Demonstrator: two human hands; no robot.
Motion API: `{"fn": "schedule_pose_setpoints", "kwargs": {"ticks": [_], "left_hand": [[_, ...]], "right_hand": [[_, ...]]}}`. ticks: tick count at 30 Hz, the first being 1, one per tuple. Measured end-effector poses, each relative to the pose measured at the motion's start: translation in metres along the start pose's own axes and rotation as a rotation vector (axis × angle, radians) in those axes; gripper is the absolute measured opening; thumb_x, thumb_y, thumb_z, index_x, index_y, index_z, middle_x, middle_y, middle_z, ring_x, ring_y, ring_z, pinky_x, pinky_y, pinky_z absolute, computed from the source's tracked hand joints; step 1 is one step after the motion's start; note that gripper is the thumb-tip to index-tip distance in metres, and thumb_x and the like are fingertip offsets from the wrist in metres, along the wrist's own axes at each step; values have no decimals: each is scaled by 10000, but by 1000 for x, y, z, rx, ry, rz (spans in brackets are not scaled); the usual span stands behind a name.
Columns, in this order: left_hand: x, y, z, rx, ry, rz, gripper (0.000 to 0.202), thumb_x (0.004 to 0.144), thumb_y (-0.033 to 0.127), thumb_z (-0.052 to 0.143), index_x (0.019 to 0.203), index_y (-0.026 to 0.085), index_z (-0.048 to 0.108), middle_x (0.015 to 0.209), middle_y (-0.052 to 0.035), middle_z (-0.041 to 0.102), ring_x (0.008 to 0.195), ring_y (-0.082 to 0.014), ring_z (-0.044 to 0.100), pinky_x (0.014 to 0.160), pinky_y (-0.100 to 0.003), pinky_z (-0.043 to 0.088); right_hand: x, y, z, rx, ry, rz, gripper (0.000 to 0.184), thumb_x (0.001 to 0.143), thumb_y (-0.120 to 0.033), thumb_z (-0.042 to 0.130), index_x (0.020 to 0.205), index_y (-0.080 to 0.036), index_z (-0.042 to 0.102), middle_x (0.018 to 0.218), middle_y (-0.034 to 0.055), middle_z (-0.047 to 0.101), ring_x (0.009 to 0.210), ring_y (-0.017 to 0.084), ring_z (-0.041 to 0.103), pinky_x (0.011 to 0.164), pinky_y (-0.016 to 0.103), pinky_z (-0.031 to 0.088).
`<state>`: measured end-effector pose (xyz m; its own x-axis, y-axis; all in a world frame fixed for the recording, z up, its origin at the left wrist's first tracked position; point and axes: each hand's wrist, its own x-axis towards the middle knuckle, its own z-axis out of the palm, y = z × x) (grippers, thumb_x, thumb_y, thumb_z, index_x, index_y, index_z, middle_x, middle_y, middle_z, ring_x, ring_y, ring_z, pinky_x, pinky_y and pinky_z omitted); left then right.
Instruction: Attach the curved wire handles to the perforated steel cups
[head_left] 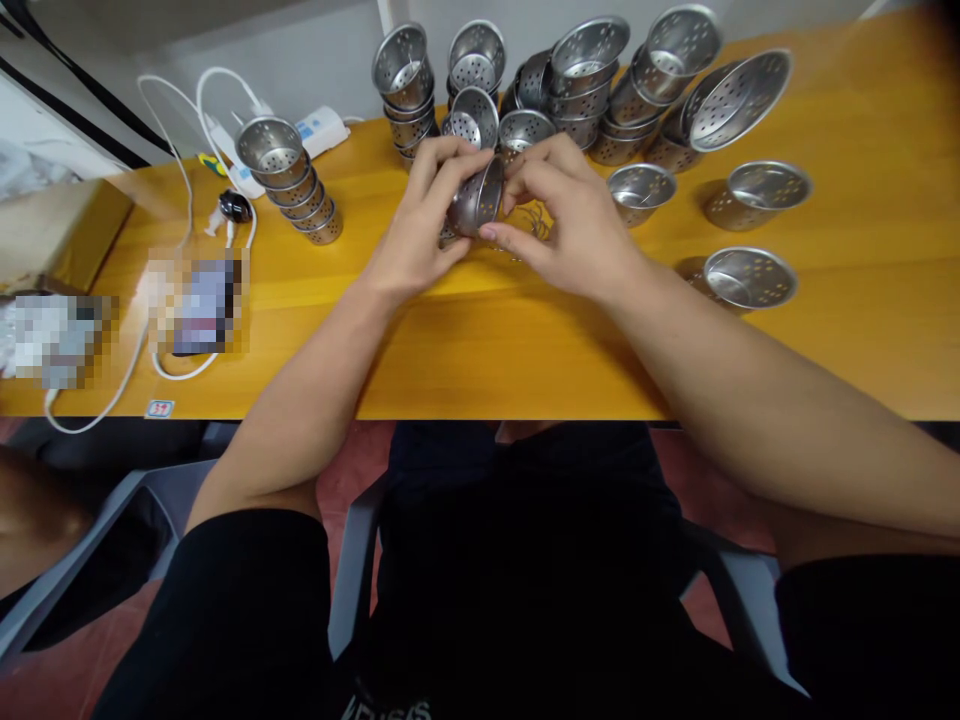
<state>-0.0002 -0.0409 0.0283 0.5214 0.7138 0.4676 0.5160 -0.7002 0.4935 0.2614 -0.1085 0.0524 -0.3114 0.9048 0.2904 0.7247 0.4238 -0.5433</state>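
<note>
Presently, left hand (416,225) grasping tilted cup (472,203) toward back edge of surface (480,375); right hand (581,215) at rim (493,195), grip unclear; brace firmly, press lightly.

held cup (478,197) was shiny metal, far stacked cups (579,106) were glossy perforated metal, tabletop (480,375) looked glossy wood, far-left power strip (324,130) looked plastic, near-left sleeve (232,600) was matt cloth

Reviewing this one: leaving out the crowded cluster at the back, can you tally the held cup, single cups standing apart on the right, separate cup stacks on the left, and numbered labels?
Held cup: 1
Single cups on the right: 3
Separate cup stack on the left: 1
Numbered label: 1
Total: 6
</note>
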Motion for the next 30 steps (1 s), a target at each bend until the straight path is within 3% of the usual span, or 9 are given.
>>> {"fn": "schedule_pose_setpoints", "kwargs": {"ticks": [3, 8, 14, 19, 22, 26, 30], "left_hand": [[0, -3, 1, 42, 32, 37, 793, 888, 365, 908, 1645, 479, 703, 1803, -103, 653, 1814, -457, 539, 1589, -711, 470], [1, -4, -1, 83, 63, 102, 715, 929, 374, 899, 1607, 469, 695, 1791, -100, 672, 1763, -422, 599, 1568, -663, 512], [-5, -3, -14, 116, 86, 27, 720, 998, 561, 898, 1664, 523, 629, 1782, -62, 727, 1767, -430, 621, 1520, -758, 553], [-10, -25, -12, 54, 123, -33, 891, 1081, 716, 736, 1889, 632, 370, 1658, -4, 836, 1850, -337, 567, 1514, -786, 540], [-10, -44, -4, -51, 115, -71, 836, 1090, 849, 670, 1859, 691, 386, 1639, 41, 854, 1813, -315, 615, 1485, -781, 571], [-12, -58, 2, -99, 84, -111, 868, 1030, 919, 752, 1789, 570, 515, 1765, -11, 798, 1720, -368, 706, 1463, -771, 596], [-13, -61, -1, -144, 71, -137, 931, 945, 964, 870, 1683, 459, 612, 1776, -95, 790, 1623, -412, 784, 1426, -744, 630]], "right_hand": [[1, 0, 4, 35, 33, -8, 519, 1081, -892, 843, 1522, -618, 829, 1644, 64, 787, 1645, 564, 603, 1282, 821, 593], [3, 6, 8, 128, 109, -40, 338, 1149, -791, 834, 1252, -475, 897, 1645, 77, 768, 1630, 491, 652, 1292, 742, 637], [4, 10, 3, 425, 104, -118, 419, 1005, -803, 932, 1012, -429, 741, 1589, 84, 766, 1597, 385, 689, 1366, 595, 661], [5, 18, -6, 303, 90, -57, 489, 1014, -934, 824, 1139, -466, 760, 1723, 51, 715, 1657, 368, 617, 1371, 578, 653], [9, 34, -8, 151, 6, 17, 490, 1040, -921, 809, 1199, -458, 812, 1729, 64, 734, 1641, 428, 609, 1386, 641, 604], [16, 61, -1, 31, -111, 36, 447, 1045, -806, 903, 1119, -371, 836, 1500, 144, 831, 1506, 514, 681, 1359, 734, 542], [19, 71, 3, -35, -165, 21, 296, 1096, -558, 928, 1135, -284, 822, 1339, 176, 836, 1439, 493, 718, 1314, 678, 561]]}}
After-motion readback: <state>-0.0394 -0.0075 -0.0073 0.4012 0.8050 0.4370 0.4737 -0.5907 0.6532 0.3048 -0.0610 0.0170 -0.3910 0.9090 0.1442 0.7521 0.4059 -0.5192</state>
